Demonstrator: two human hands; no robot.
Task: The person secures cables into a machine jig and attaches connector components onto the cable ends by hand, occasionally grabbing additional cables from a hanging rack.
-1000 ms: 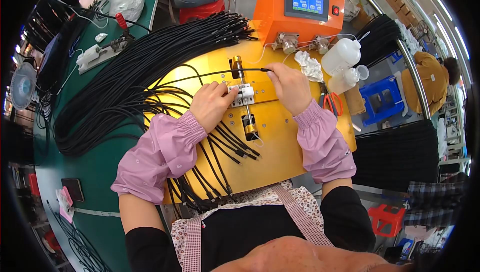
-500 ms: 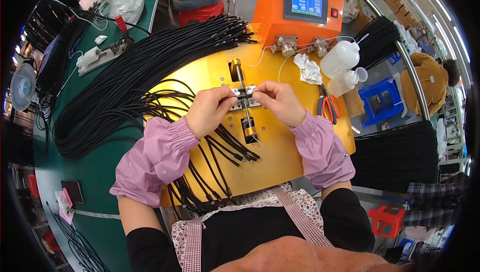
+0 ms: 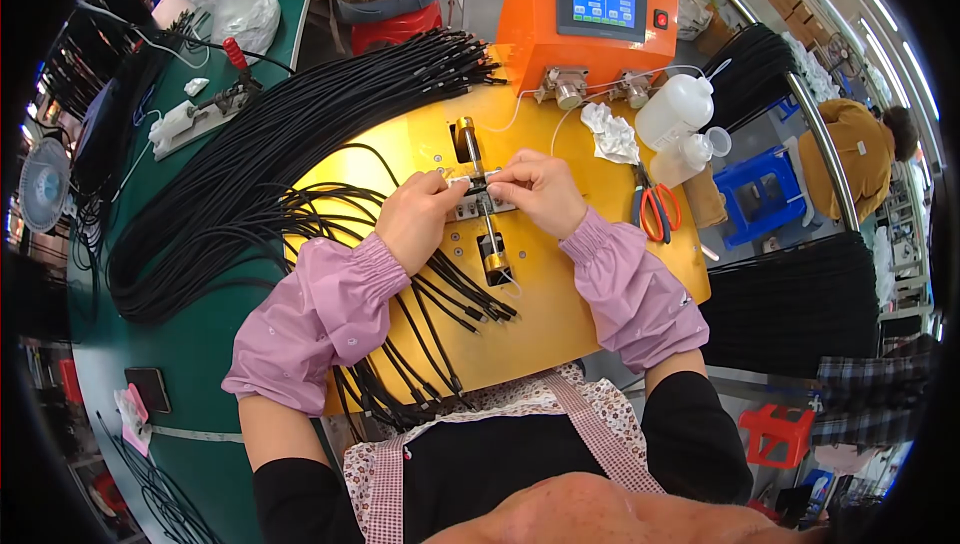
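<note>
My left hand [image 3: 412, 222] is closed in a pinch at the left side of a small metal fixture [image 3: 470, 206], on a black cable [image 3: 372, 151] that runs in behind it. From the right, my right hand [image 3: 543, 196] pinches what looks like the cable's end over the fixture; the fingertips hide most of it. Two brass-ended nozzles, the upper nozzle [image 3: 467, 136] and the lower nozzle [image 3: 494, 254], point at the fixture from opposite sides. Several loose black cable ends [image 3: 470, 304] lie on the yellow plate [image 3: 560, 314] below my left hand.
A thick bundle of black cables [image 3: 230, 164] curves across the green table [image 3: 230, 394]. Behind the plate stands an orange machine [image 3: 535, 14] with a screen. To the right are crumpled tissue [image 3: 610, 134], white bottles [image 3: 676, 112] and orange-handled scissors [image 3: 655, 212]. Other people sit nearby.
My right hand has shifted left and slightly up, its fingertips now closer to my left fingertips over the fixture. My left hand has stayed almost in place. The whole view has shifted slightly.
</note>
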